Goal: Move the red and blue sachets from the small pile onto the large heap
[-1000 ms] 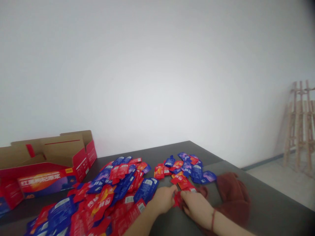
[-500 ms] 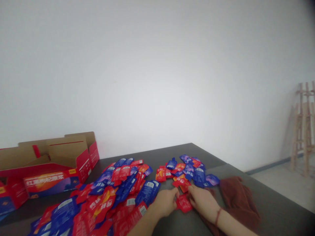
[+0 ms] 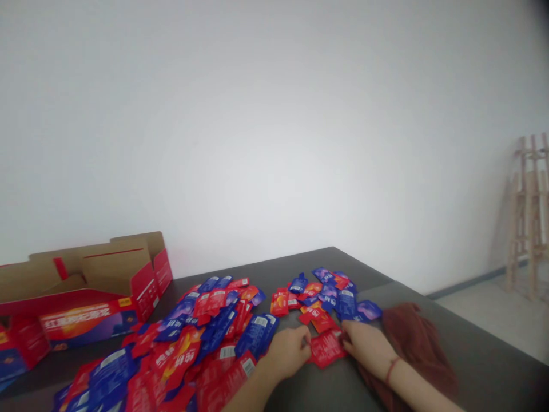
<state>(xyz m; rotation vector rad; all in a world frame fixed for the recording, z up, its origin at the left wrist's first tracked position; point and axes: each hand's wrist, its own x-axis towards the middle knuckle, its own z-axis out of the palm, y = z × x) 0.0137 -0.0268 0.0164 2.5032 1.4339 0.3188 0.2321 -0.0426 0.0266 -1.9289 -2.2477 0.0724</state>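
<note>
Between my two hands a red sachet [image 3: 327, 348] lies spread just above or on the dark table. My left hand [image 3: 292, 350] pinches its left edge, fingers curled. At its right edge my right hand [image 3: 364, 345] has its fingertips closed on the same sachet. Right behind it is a smaller heap of red and blue sachets [image 3: 328, 294]. A large heap of red and blue sachets [image 3: 184, 349] spreads left of my left hand. A brown cloth [image 3: 414, 343] lies crumpled beside and partly under my right forearm.
Open red cardboard boxes [image 3: 146, 286] with printed fronts stand at the table's left, against the white wall [image 3: 274, 143]. The dark table [image 3: 300, 263] ends at a corner near the wall. Wooden easels [image 3: 529, 223] stand on the floor at the far right.
My right hand has shifted slightly right, and the hands are a little farther apart. More of the red sachet shows between them. The heaps look the same.
</note>
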